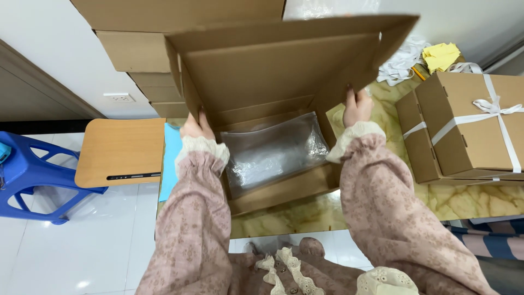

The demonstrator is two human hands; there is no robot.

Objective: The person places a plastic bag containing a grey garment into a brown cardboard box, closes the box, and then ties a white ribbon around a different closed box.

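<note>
The open cardboard box (273, 109) sits on the marble-patterned tabletop (469, 199), directly in front of the person, and both hands grip it. Its long axis runs left to right between the two hands, a little tilted, so the right end lies farther from the person than the left end. The big lid flap (284, 52) stands up on the far side of the fingers and leans toward the person. Inside the box, between the two wrists and lower than the fingers, lies a clear plastic bag (273, 150), flat on the bottom.

The left hand (196, 127) holds the left wall of the box, and its fingers are closed over the wall edge. The right hand (357, 106) holds the right wall in the same way, near the corner where the lid flap begins; its fingers are curled on the cardboard too. Both hands are equally near to the box, one at each end.

Beyond the fingers, behind the lid flap, a stack of plain cartons (147, 49) rests against the white wall. To the right of the right hand stand closed boxes tied with white ribbon (475, 128), and farther back lie a loose white ribbon (401, 63) and a yellow cloth (441, 55). To the left of the left hand I see a small wooden board (120, 150) and a blue plastic stool (33, 183) on the white floor.
</note>
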